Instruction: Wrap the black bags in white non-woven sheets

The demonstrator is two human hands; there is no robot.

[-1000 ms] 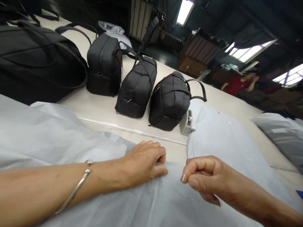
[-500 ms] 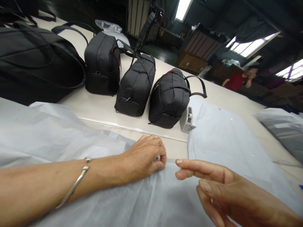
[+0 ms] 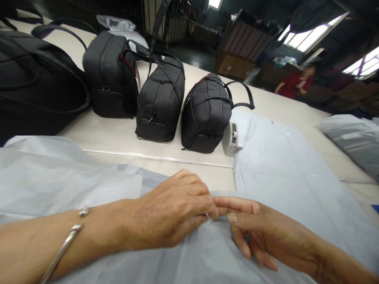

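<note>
Several black bags (image 3: 161, 98) stand between 10 and 12 o'clock on the table (image 3: 118, 136), beyond grey plastic (image 3: 189, 264) at 6 o'clock.
Head view: the left hand (image 3: 168, 213) pinches the plastic, fingers together; from 4 o'clock, the right hand (image 3: 266, 228) touches it with outstretched fingertips, thumb apart.

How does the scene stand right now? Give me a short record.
Left hand: pinching the edge of a thin, pale-grey plastic sheet
Right hand: index finger extended to the left hand's fingertips
Row: three black, boxy bags on a cream tabletop
Far left: another black bag, cut by the frame
Right of row: small, pale plastic device
Background: person in red top
</note>
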